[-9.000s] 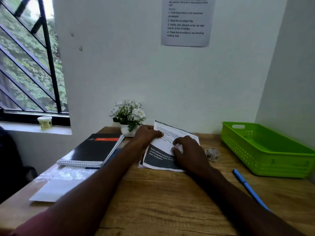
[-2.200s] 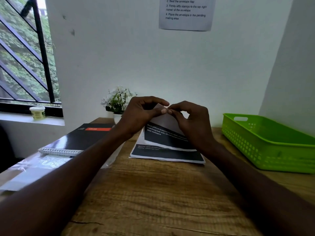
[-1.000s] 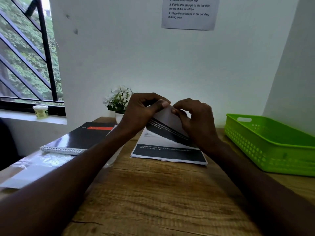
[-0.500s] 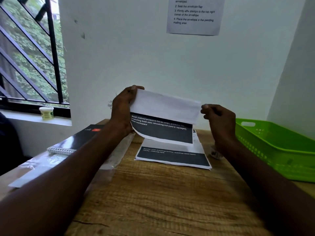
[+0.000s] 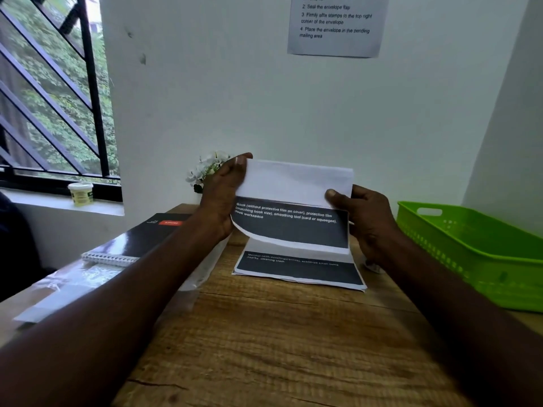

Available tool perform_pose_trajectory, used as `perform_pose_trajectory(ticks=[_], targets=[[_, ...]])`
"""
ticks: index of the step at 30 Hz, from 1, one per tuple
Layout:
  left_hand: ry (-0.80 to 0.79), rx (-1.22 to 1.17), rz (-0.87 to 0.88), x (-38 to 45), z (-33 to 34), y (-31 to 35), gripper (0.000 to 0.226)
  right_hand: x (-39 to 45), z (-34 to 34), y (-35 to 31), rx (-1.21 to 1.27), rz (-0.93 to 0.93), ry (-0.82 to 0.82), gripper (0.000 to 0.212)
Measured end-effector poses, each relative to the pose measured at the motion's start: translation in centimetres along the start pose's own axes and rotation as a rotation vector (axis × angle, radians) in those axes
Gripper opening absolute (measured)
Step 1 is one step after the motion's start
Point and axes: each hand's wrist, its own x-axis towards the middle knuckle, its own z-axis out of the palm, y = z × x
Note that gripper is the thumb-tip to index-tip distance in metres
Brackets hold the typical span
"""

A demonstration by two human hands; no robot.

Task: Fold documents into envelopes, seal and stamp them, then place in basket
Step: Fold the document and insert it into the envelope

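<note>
A folded document [image 5: 293, 207], white on its upper flap and black with white print below, is held up above the wooden desk [image 5: 279, 342]. My left hand [image 5: 224, 198] grips its left edge, and my right hand [image 5: 364, 221] pinches its right edge with the thumb on the front. Under it lies a stack of printed sheets [image 5: 299, 270] flat on the desk. The green plastic basket [image 5: 476, 254] stands at the right, apart from both hands. A clear plastic sleeve with white paper [image 5: 67, 292] lies at the left; whether it holds envelopes I cannot tell.
A black spiral notebook [image 5: 147, 239] lies at the left behind the sleeve. A small pot of white flowers [image 5: 207, 168] stands against the wall behind my left hand. A small jar [image 5: 80, 193] sits on the window sill. An instruction sheet [image 5: 335, 24] hangs on the wall.
Both hands lifted the top sheet off the stack and spread apart to its side edges. My right hand has closed in on the right edge since half a second ago.
</note>
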Motion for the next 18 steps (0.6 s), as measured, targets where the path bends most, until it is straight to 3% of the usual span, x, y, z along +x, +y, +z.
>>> perform_pose_trajectory(ticks=[3,7,15,18], targets=[[-0.059,0.100,-0.098,0.00,-0.14,0.01,0.031,0.14,-0.18,-0.05,0.053,-0.025,0.077,0.025],[-0.078,0.106,-0.140,-0.07,-0.04,-0.13,0.027,0.45,-0.33,0.08,0.035,-0.039,0.134,0.023],[0.008,0.035,-0.149,0.02,0.00,0.03,0.033,0.05,0.15,-0.50,-0.002,-0.073,0.172,0.041],[0.037,-0.044,-0.182,0.37,-0.28,0.11,0.024,-0.04,-0.05,-0.46,0.019,-0.034,0.177,0.036]])
